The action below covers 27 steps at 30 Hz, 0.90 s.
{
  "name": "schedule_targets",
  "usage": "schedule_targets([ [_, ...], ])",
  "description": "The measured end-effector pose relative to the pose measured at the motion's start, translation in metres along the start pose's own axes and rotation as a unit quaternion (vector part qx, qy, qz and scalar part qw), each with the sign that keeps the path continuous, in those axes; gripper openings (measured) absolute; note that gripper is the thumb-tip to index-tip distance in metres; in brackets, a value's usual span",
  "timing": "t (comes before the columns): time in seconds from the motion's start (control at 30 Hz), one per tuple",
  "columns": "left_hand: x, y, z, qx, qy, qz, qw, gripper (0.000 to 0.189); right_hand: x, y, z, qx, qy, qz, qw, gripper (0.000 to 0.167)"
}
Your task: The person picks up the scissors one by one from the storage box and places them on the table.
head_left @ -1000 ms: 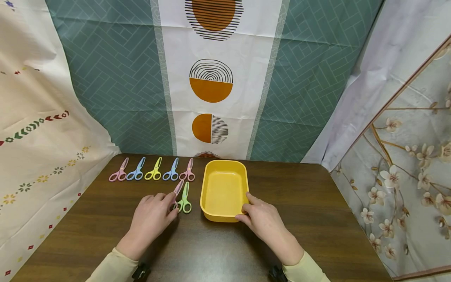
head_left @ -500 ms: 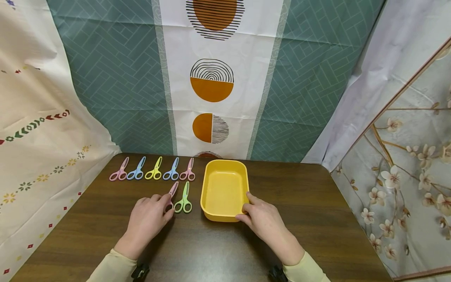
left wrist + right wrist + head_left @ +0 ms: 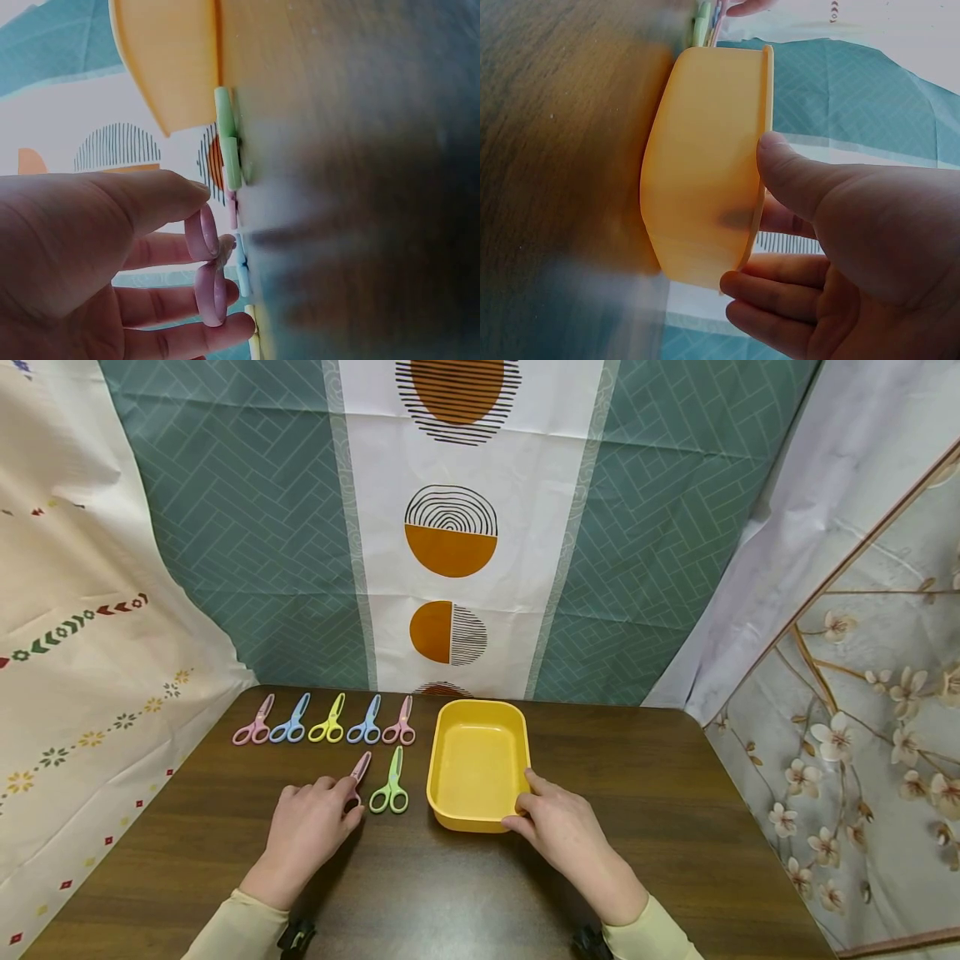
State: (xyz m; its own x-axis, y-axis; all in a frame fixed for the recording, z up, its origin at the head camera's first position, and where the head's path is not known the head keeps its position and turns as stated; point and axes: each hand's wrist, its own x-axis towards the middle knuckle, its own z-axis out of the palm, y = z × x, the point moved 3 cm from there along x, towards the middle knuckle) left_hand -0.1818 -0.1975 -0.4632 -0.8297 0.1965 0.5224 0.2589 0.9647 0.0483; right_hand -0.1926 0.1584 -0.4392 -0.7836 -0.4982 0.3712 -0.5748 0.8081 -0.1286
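Observation:
In the head view my left hand (image 3: 307, 822) pinches a pair of pink scissors (image 3: 361, 766), which tilt with the blades pointing away from me. The left wrist view has the pink finger loops (image 3: 202, 296) between thumb and fingers, just off the table. Right of that hand lies a pair of green scissors (image 3: 394, 777), apart from it. My right hand (image 3: 573, 839) grips the near right corner of a yellow tray (image 3: 477, 772), thumb and fingers at the rim. Nothing lies inside the tray, which stands flat on the table.
Behind my left hand runs a row of several scissors: pink (image 3: 264, 711), blue (image 3: 298, 709), yellow (image 3: 337, 708), blue (image 3: 371, 710) and pink (image 3: 405, 710). A patterned cloth (image 3: 637, 568) hangs at the back edge of the brown wooden table (image 3: 450, 902).
My left hand has moved left with the pink scissors, drawing them away from the green pair, which they touched or overlapped before. My right hand and the tray stay in place.

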Motion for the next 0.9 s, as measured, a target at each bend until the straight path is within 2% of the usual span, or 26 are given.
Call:
schedule_targets([
  [0.5, -0.0012, -0.0026, 0.0036, 0.014, -0.037, -0.007, 0.9992, 0.028, -0.0002, 0.0015, 0.0018, -0.002, 0.000, -0.001, 1.0000, 0.032],
  [0.73, 0.0000, -0.0037, 0.0052, 0.027, -0.071, -0.009, 0.9970, 0.032, -0.0003, 0.0006, 0.0008, 0.000, 0.002, 0.000, 1.0000, 0.031],
  [0.9, 0.0010, -0.0029, 0.0069, 0.036, -0.074, -0.003, 0.9966, 0.035, -0.0004, 0.0008, 0.0005, -0.001, 0.002, -0.001, 1.0000, 0.031],
])
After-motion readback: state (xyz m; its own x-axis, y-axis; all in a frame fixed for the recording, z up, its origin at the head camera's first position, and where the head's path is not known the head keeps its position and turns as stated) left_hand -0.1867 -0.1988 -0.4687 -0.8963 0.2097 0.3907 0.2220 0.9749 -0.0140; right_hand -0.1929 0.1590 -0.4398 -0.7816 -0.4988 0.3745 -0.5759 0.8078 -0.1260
